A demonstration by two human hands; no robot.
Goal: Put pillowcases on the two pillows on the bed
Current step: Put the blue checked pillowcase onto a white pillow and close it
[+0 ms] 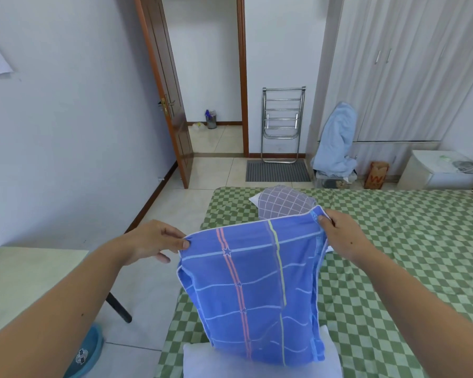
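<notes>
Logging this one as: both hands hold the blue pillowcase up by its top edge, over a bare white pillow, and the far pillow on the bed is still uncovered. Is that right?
Not quite. The head view shows the far pillow already mostly inside a grey checked case, only a white corner sticking out. The rest holds: left hand and right hand hold the blue pillowcase by its top edge, over a bare white pillow.

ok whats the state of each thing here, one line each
blue pillowcase: held up by its top corners, not on a pillow
left hand: pinching left corner
right hand: pinching right corner
near pillow: bare, white
far pillow: partly in grey checked case
door: open
</notes>
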